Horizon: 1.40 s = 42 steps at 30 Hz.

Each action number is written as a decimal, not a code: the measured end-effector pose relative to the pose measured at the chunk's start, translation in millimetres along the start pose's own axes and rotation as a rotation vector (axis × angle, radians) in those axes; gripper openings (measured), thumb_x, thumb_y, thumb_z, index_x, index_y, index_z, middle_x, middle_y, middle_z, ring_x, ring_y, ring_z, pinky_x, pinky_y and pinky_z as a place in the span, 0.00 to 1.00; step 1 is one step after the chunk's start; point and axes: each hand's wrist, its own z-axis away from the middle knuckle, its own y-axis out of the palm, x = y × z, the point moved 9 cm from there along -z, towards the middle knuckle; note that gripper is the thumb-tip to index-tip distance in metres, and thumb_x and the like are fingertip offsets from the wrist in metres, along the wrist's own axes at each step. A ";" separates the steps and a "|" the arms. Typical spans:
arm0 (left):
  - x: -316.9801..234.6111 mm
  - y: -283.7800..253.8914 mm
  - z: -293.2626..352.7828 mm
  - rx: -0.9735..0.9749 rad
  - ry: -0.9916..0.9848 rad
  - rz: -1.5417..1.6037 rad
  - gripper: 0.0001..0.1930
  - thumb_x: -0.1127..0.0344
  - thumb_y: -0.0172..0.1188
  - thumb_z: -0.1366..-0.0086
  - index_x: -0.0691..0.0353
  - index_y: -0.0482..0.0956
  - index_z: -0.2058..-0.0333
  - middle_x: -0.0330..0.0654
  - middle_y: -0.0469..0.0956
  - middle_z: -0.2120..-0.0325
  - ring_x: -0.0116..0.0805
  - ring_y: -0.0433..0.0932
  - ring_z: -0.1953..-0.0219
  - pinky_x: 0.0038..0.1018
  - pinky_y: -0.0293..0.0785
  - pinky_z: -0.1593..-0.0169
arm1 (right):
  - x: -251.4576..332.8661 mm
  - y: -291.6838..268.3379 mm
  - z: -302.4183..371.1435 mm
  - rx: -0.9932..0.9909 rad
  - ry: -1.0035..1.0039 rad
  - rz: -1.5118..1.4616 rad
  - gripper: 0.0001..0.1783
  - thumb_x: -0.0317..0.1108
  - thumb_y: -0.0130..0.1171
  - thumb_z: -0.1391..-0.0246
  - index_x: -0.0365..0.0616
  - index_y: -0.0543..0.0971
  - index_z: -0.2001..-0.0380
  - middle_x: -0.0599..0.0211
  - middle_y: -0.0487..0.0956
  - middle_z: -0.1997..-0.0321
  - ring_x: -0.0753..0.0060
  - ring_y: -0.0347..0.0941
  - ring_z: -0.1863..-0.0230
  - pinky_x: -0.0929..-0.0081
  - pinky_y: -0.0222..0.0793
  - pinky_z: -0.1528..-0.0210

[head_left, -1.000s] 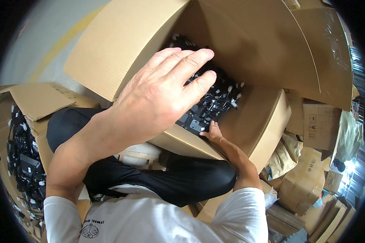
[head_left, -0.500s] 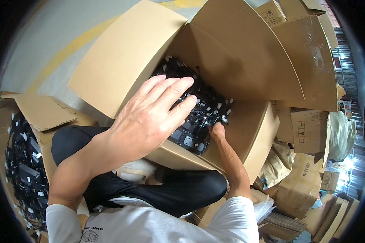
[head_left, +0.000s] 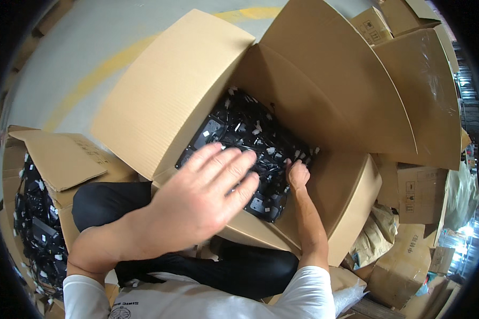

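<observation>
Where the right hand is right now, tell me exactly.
In the head view, the right hand is right of centre, inside the large open cardboard box, at the right-hand side of the black cabled modules.

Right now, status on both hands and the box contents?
Left hand open. Right hand inside the cardboard box, at the black parts with white connectors, grip unclear. Left hand blocks the camera's view of some black parts.

Remotely I'm viewing a warehouse or workshop: large open carton (head_left: 308, 101) holding black wired parts (head_left: 261, 149); stacked cartons (head_left: 402, 258) crowding its right; yellow floor line (head_left: 97, 75) curving past its left.
</observation>
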 end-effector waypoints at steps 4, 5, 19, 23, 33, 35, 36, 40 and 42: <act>-31.2 22.3 -4.2 0.059 0.156 0.081 0.20 0.66 0.55 0.40 0.68 0.77 0.50 0.56 0.73 0.43 0.50 0.75 0.42 0.48 0.64 0.35 | -36.1 28.9 -17.1 -0.073 -0.188 0.341 0.30 0.47 0.56 0.40 0.30 0.74 0.45 0.41 0.77 0.43 0.39 0.69 0.35 0.59 0.74 0.42; -26.3 28.7 3.1 0.088 0.128 0.064 0.20 0.66 0.56 0.40 0.68 0.78 0.50 0.56 0.74 0.44 0.49 0.75 0.42 0.48 0.64 0.34 | -1.3 30.4 -24.1 0.096 -0.209 0.315 0.24 0.43 0.58 0.42 0.35 0.79 0.51 0.45 0.81 0.47 0.42 0.74 0.41 0.58 0.76 0.45; 3.4 -120.1 22.0 -0.626 0.122 0.306 0.32 0.53 0.67 0.36 0.74 0.72 0.43 0.54 0.79 0.51 0.44 0.80 0.48 0.40 0.76 0.44 | 251.1 -36.4 137.8 -0.045 -1.194 0.163 0.19 0.44 0.63 0.45 0.39 0.81 0.60 0.52 0.82 0.57 0.47 0.78 0.51 0.56 0.73 0.46; -53.5 -190.1 59.2 -0.953 0.420 0.330 0.33 0.53 0.63 0.33 0.79 0.68 0.43 0.59 0.77 0.50 0.42 0.80 0.51 0.38 0.77 0.47 | 217.1 -56.2 208.2 0.115 -1.167 0.281 0.20 0.46 0.63 0.43 0.39 0.79 0.59 0.51 0.82 0.57 0.45 0.79 0.53 0.54 0.75 0.50; -30.9 -244.5 216.3 -1.007 0.337 0.190 0.28 0.56 0.65 0.34 0.75 0.71 0.47 0.57 0.78 0.52 0.44 0.80 0.51 0.38 0.76 0.47 | 210.4 -122.8 281.6 0.035 -1.041 0.115 0.21 0.43 0.61 0.41 0.41 0.77 0.52 0.47 0.82 0.60 0.43 0.79 0.54 0.50 0.75 0.51; -29.2 -269.3 267.7 -1.003 0.271 0.104 0.27 0.56 0.65 0.34 0.74 0.72 0.47 0.56 0.79 0.53 0.44 0.80 0.51 0.38 0.76 0.46 | 219.8 -115.0 278.6 0.035 -1.022 0.273 0.20 0.41 0.59 0.41 0.41 0.76 0.51 0.46 0.81 0.59 0.41 0.79 0.54 0.50 0.75 0.51; -52.3 -278.4 268.4 -0.987 0.239 0.030 0.26 0.57 0.65 0.34 0.74 0.73 0.48 0.56 0.79 0.53 0.44 0.80 0.51 0.38 0.76 0.46 | 225.8 -118.3 285.0 0.009 -1.048 0.256 0.19 0.41 0.58 0.41 0.40 0.76 0.51 0.46 0.81 0.58 0.42 0.78 0.53 0.50 0.74 0.51; -124.9 -315.8 242.8 -0.893 0.250 -0.408 0.24 0.58 0.65 0.35 0.73 0.74 0.49 0.55 0.79 0.54 0.45 0.80 0.51 0.38 0.76 0.46 | 193.0 -91.3 264.6 0.030 -1.021 0.324 0.21 0.38 0.59 0.43 0.44 0.77 0.47 0.46 0.81 0.55 0.44 0.78 0.49 0.51 0.76 0.49; -148.6 -328.0 265.3 -0.842 0.263 -0.594 0.23 0.58 0.65 0.35 0.72 0.75 0.50 0.54 0.80 0.54 0.45 0.80 0.51 0.38 0.76 0.46 | 176.9 -90.9 272.7 0.077 -0.938 0.364 0.21 0.44 0.59 0.42 0.44 0.78 0.50 0.46 0.82 0.56 0.43 0.79 0.52 0.50 0.76 0.50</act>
